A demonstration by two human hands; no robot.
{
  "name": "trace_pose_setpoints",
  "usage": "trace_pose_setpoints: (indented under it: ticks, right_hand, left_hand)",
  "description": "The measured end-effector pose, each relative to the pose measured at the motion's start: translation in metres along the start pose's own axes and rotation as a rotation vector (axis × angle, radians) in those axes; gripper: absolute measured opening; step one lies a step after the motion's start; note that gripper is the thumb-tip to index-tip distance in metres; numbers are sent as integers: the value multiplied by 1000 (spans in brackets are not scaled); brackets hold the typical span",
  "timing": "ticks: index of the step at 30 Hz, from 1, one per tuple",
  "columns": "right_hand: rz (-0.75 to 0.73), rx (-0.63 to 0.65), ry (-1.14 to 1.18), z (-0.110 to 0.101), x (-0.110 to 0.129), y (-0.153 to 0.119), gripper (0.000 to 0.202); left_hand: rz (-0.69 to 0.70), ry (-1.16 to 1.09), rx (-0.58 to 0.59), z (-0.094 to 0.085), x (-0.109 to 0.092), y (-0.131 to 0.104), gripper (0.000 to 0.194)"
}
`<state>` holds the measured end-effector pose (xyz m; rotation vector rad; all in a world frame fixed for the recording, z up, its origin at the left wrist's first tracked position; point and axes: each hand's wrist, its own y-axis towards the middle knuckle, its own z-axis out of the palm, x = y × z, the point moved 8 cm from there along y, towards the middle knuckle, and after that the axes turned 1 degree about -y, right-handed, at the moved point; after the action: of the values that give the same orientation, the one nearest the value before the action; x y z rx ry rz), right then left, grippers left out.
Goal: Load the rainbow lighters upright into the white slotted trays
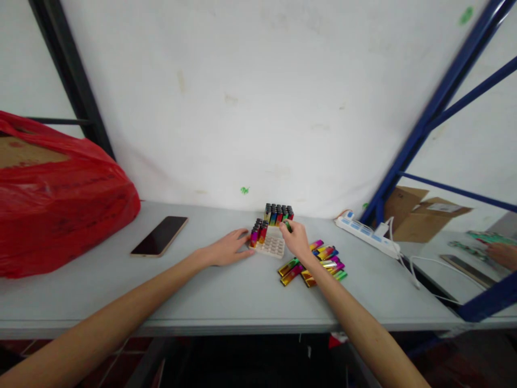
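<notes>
A pale tray with round holes (273, 247) lies on the grey table, with several colourful lighters (259, 233) upright at its left side. My left hand (230, 248) rests at the tray's left edge, fingers apart, holding nothing. Above the tray's right part, my right hand (297, 237) is closed on a green lighter (288, 226). Behind the tray stands a block of upright lighters with black tops (278, 214). Loose shiny lighters (311, 264) lie in a pile by my right wrist, partly hidden under the forearm.
A phone (160, 236) lies at the left, near a red plastic bag (64, 199). A white power strip (367, 233) with cables is at the right, before a blue frame (418, 126). Beyond it are a cardboard box (424, 215) and another person's hand (503, 254).
</notes>
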<state>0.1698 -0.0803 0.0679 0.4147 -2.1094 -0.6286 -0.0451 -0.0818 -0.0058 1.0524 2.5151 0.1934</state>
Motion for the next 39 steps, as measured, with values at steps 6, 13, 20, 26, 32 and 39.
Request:
trace_pose_setpoints:
  ticks: [6, 13, 20, 26, 32, 39]
  right_hand:
    - [-42, 187, 20, 9, 5, -3, 47]
    - [-306, 330, -199, 16, 25, -10, 48]
    - [-237, 378, -158, 30, 22, -15, 39]
    - [-196, 557, -254, 52, 13, -20, 19]
    - [-232, 570, -581, 63, 18, -20, 40]
    - [-153, 430, -561, 12, 11, -4, 51]
  left_hand:
    - [9, -3, -4, -2, -3, 0, 61]
    - [5, -8, 25, -3, -6, -1, 64]
    - [-21, 4, 47, -1, -2, -1, 65]
    - [-4, 40, 48, 0, 0, -2, 64]
    - [25, 66, 24, 1, 0, -1, 65]
    - [24, 71, 33, 2, 2, 0, 67]
